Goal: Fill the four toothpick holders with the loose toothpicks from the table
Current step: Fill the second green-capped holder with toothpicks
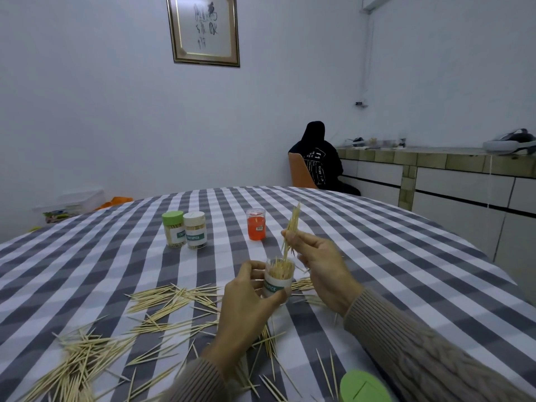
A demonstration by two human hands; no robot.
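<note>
My left hand grips the open holder steady so my right hand, pinching a bundle, can feed it in.

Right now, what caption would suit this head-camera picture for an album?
Left hand steadies an open toothpick holder while the right hand feeds in a bundle of toothpicks.

Read "OTHPICK" on green label band of beige-lidded holder toward far side of table, "THPICK" on label of open holder gripped in left hand, "11" on back of dark hoodie; framed calligraphy and sticker on red holder illegible.
</note>
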